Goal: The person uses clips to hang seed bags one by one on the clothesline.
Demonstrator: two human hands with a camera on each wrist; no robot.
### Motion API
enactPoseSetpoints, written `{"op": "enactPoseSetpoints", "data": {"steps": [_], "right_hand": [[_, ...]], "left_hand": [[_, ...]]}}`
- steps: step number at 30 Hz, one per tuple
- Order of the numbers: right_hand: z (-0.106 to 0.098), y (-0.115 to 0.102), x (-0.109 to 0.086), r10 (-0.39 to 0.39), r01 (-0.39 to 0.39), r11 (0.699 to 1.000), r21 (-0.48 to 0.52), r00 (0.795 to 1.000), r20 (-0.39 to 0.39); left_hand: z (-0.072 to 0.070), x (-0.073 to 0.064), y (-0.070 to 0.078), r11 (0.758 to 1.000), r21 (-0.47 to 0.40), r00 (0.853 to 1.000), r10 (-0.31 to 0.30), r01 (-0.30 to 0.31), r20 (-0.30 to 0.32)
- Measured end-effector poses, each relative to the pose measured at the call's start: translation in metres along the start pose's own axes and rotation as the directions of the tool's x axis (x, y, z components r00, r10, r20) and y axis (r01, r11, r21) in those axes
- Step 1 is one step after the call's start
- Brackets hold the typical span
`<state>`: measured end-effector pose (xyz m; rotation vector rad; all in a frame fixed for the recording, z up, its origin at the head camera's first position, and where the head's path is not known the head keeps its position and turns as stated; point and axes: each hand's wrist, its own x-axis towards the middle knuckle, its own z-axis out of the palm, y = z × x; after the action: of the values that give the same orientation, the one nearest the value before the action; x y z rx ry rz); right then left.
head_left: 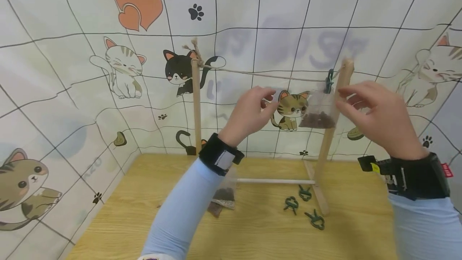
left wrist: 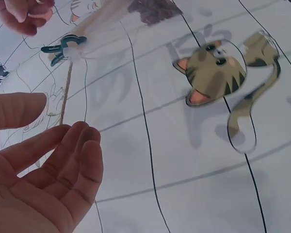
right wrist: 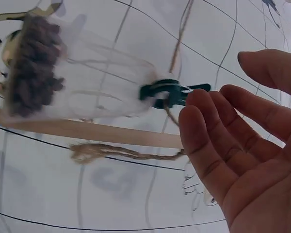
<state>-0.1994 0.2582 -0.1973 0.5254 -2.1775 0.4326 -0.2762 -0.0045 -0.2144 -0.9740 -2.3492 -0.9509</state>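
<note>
A clear plastic bag (head_left: 318, 111) with dark brown bits in its bottom hangs from a twine line (head_left: 267, 75) near the right post. A dark green clip (head_left: 329, 81) grips the bag's top to the line. My right hand (head_left: 379, 115) is beside the right post, fingers loosely bent with a gap to the thumb and nothing between them; in the right wrist view its fingertips overlap the clip's end. To the left of the bag, my left hand (head_left: 250, 111) hovers with relaxed fingers and nothing in them.
Two wooden posts, the left post (head_left: 196, 107) and right post (head_left: 344, 77), carry the line, with a white rod (head_left: 276, 181) low between them. Several green clips (head_left: 304, 193) lie on the wooden table (head_left: 260, 228). More filled bags (head_left: 224, 196) lie partly behind my left forearm.
</note>
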Motion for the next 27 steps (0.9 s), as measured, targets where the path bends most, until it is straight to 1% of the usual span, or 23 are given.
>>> {"op": "enactPoseSetpoints", "data": {"steps": [4,7,9,11,13,16,19,21,23,27], "right_hand": [[0.018,0.006,-0.025,0.008,-0.005,0.999,0.053,0.998,-0.065],[0.034,0.011,-0.044,0.023,-0.016,0.997,0.081,0.996,-0.087],[0.045,0.014,-0.057,0.041,-0.032,0.995,0.095,0.995,-0.088],[0.057,0.017,-0.071,0.061,-0.052,0.993,0.109,0.995,-0.077],[0.069,0.020,-0.083,0.079,-0.070,0.990,0.125,0.995,-0.069],[0.085,0.022,-0.102,0.105,-0.096,0.984,0.150,0.993,-0.052],[0.098,0.023,-0.117,0.114,-0.107,0.982,0.153,0.993,-0.039],[0.106,0.023,-0.127,0.119,-0.115,0.983,0.147,0.993,-0.019],[0.114,0.024,-0.135,0.120,-0.120,0.981,0.150,0.993,0.006],[0.130,0.026,-0.151,0.135,-0.146,0.973,0.180,0.988,0.068]], "left_hand": [[0.002,-0.020,-0.008,0.996,0.085,0.999,0.032,-0.030,-0.029],[0.007,-0.037,-0.015,0.987,0.155,0.998,0.041,-0.033,-0.052],[0.012,-0.048,-0.019,0.975,0.218,0.997,0.049,-0.034,-0.063],[0.018,-0.059,-0.024,0.963,0.269,0.996,0.050,-0.028,-0.073],[0.024,-0.070,-0.027,0.956,0.293,0.996,0.039,-0.015,-0.077],[0.034,-0.085,-0.033,0.956,0.292,0.997,0.020,0.002,-0.069],[0.047,-0.098,-0.039,0.954,0.298,0.998,0.002,0.015,-0.056],[0.055,-0.105,-0.043,0.950,0.313,0.998,0.001,0.017,-0.057],[0.063,-0.113,-0.047,0.939,0.344,0.998,-0.002,0.024,-0.063],[0.077,-0.128,-0.054,0.921,0.386,0.997,-0.014,0.043,-0.079]]}}
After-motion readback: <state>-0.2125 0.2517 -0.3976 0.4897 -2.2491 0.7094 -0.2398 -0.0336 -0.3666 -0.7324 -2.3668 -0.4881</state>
